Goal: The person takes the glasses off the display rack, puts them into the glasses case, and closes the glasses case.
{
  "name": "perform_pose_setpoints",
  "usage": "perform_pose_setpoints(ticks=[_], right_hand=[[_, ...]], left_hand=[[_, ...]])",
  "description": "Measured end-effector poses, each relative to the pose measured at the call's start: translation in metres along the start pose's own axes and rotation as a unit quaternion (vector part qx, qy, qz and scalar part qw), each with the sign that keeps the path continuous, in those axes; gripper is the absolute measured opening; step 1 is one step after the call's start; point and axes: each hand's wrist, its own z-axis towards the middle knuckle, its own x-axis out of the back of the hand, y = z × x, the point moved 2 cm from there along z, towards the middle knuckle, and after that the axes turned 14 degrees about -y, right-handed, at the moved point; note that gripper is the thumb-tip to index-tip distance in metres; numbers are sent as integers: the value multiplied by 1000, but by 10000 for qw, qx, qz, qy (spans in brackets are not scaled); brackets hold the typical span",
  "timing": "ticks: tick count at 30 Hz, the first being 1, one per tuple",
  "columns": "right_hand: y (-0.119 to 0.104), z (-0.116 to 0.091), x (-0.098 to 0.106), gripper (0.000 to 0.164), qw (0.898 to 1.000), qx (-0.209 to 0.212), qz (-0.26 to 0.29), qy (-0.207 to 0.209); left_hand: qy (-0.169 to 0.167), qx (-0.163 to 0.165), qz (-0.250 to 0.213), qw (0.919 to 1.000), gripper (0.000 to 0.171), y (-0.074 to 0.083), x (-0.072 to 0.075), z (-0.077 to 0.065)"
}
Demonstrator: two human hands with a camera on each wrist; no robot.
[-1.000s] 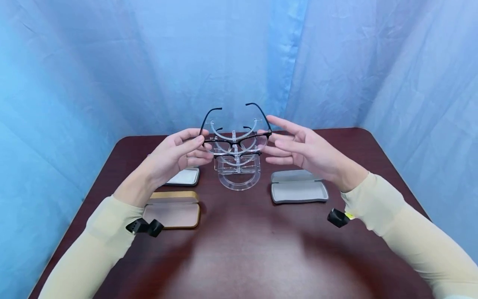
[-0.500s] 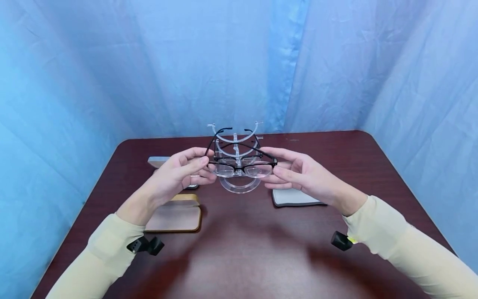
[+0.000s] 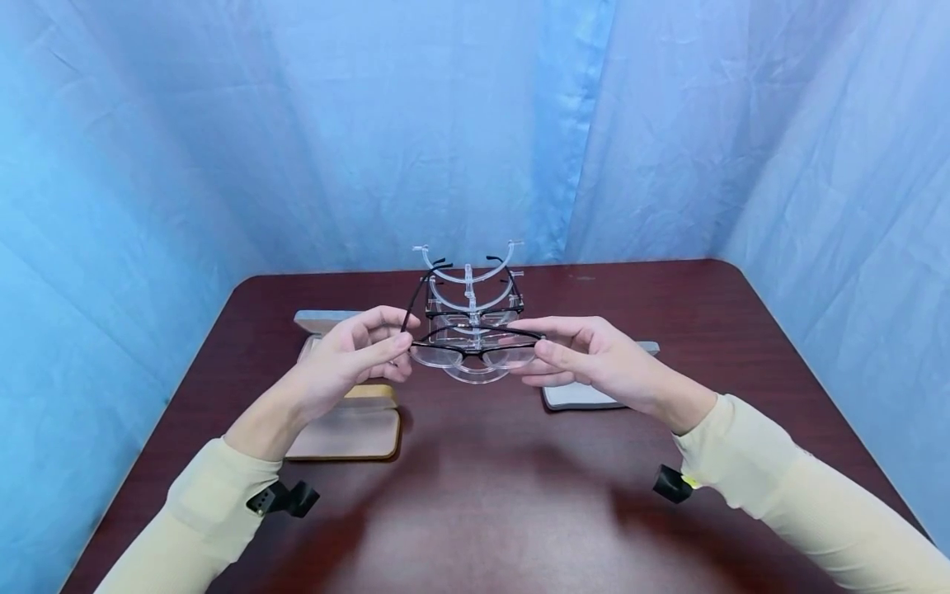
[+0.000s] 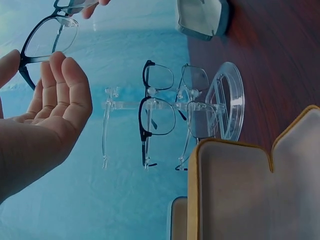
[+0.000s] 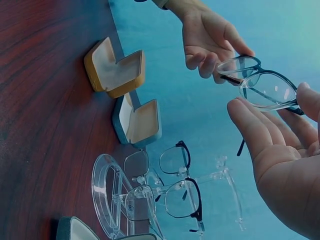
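Note:
Both hands hold a pair of black half-rim glasses [image 3: 472, 353] raised in front of a clear display stand [image 3: 475, 378]. My left hand [image 3: 337, 363] pinches the left hinge end between thumb and fingers. My right hand [image 3: 612, 363] pinches the right end of the frame. The right temple lies folded across behind the lenses, while the left temple sticks out toward the back. On the stand sit black-topped glasses [image 4: 145, 132] and, one tier lower, thin-framed glasses [image 4: 202, 120]. The stand's top arc [image 3: 469, 279] shows above them.
An open yellow case [image 3: 345, 441] lies at the left, with an open grey case [image 3: 322, 320] behind it. Another open grey case [image 3: 582, 398] stands at the right, partly behind my right hand. Blue curtains [image 3: 475, 124] surround the dark wooden table [image 3: 475, 528].
The glasses have come down and toward me from the stand's top, both hands moving with them. The right temple has swung inward from extended to folded.

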Motion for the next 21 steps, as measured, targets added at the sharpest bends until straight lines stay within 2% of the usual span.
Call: perform_pose_setpoints(ticks=[14, 21], right_hand=[[1, 3, 2, 44, 9997, -70, -207, -108], [2, 7, 5, 44, 9996, 54, -224, -183]], left_hand=[[-7, 6, 174, 9998, 38, -1, 3, -2], [29, 112, 282, 9995, 54, 0, 6, -2]])
